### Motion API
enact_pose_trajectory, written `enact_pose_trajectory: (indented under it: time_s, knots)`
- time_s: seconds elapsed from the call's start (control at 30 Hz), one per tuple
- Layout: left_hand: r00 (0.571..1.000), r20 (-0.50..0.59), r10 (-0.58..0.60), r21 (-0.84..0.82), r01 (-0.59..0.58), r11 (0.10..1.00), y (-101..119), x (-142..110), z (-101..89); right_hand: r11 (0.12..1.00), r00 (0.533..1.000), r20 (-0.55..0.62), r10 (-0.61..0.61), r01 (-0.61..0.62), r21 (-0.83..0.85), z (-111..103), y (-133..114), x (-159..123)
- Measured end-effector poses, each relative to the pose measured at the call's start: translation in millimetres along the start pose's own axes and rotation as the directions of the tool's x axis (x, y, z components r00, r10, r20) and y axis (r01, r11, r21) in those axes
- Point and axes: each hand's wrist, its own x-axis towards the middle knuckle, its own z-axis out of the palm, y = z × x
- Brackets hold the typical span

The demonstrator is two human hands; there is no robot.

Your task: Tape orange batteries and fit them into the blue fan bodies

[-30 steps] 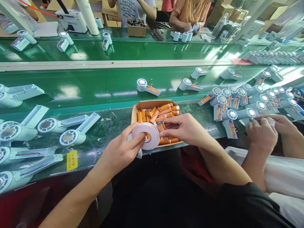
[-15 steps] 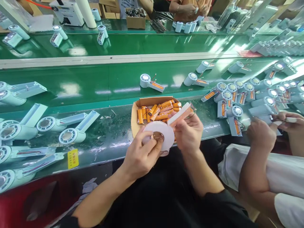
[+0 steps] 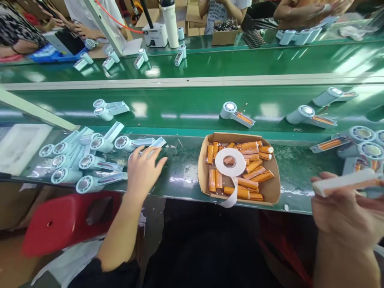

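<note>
My left hand [image 3: 142,172] reaches over a light-blue handheld fan housing [image 3: 158,142] on the left of the bench. Its thumb is spread apart from the fingers, which cover the housing's round part; whether they touch it is hard to tell. My right hand [image 3: 345,216], at the far right, is closed on a battery pack with a white tape strip [image 3: 345,182] along its top. Between my hands, a cardboard box [image 3: 204,176] holds several orange batteries [image 3: 252,176]. A white tape roll [image 3: 220,162] lies on them, its loose end hanging over the box's front edge.
More fan housings [image 3: 87,161] crowd the bench on the left. Fans with orange batteries [image 3: 243,119] lie on the green conveyor [image 3: 168,104] and at the right. A red stool [image 3: 51,224] stands below the bench. Other people work across the belt.
The tape roll has left my left hand and lies in the box. My left hand has moved left to a housing; my right hand has moved right with the taped battery. The view has shifted left.
</note>
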Motion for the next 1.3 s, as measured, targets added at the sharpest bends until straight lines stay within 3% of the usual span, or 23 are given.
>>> enact_pose_trajectory:
  time_s: [0.1, 0.17, 0.23, 0.3, 0.37, 0.47, 0.5, 0.6, 0.73, 0.87, 0.97, 1.07, 1.3]
  knots:
    - [0.997, 0.071, -0.027, 0.169, 0.015, 0.985, -33, -25, -10.5, 0.995, 0.995, 0.011, 0.095, -0.095, 0.007, -18, 12, -6]
    - [0.992, 0.123, 0.023, 0.165, -0.044, 0.985, -34, -24, -17.7, 0.989, 0.988, 0.056, 0.142, -0.143, 0.027, -18, 16, -7]
    - [0.976, 0.175, 0.127, 0.12, -0.149, 0.982, -25, -5, -19.4, 0.986, 0.98, 0.129, 0.154, -0.16, 0.044, -7, 18, -3]
    - [0.932, 0.236, 0.273, 0.044, -0.291, 0.956, -11, 34, -9.9, 0.989, 0.963, 0.239, 0.122, -0.139, 0.055, 15, 17, 9]
    - [0.862, 0.324, 0.389, -0.049, -0.395, 0.917, 1, 90, 12.3, 0.994, 0.936, 0.351, 0.03, -0.065, 0.086, 48, 18, 29]
    - [0.766, 0.526, 0.37, -0.197, -0.313, 0.929, 14, 179, 57.9, 0.994, 0.887, 0.456, -0.067, 0.019, 0.108, 111, 24, 67]
    - [0.75, 0.546, 0.374, -0.226, -0.298, 0.928, 17, 203, 72.3, 0.996, 0.869, 0.491, -0.058, 0.019, 0.085, 132, 27, 80]
    - [0.72, 0.576, 0.388, -0.3, -0.255, 0.919, 22, 247, 105.5, 0.998, 0.794, 0.607, 0.033, 0.008, -0.065, 186, 41, 114]
    - [0.704, 0.576, 0.415, -0.411, -0.189, 0.892, 21, 253, 127.2, 0.943, 0.713, 0.688, 0.135, 0.12, -0.309, 227, 63, 143]
    - [0.747, 0.562, 0.355, -0.469, -0.065, 0.881, 22, 244, 136.6, 0.841, 0.627, 0.763, 0.159, 0.318, -0.438, 246, 78, 153]
    - [0.772, 0.579, 0.262, -0.459, 0.043, 0.887, 29, 242, 140.7, 0.686, 0.54, 0.817, 0.203, 0.517, -0.512, 254, 83, 153]
    - [0.781, 0.595, 0.192, -0.439, 0.114, 0.891, 40, 243, 142.1, 0.56, 0.474, 0.844, 0.25, 0.641, -0.525, 258, 86, 150]
    - [0.763, 0.631, 0.138, -0.398, 0.165, 0.903, 57, 244, 141.3, 0.428, 0.418, 0.848, 0.327, 0.735, -0.527, 261, 88, 148]
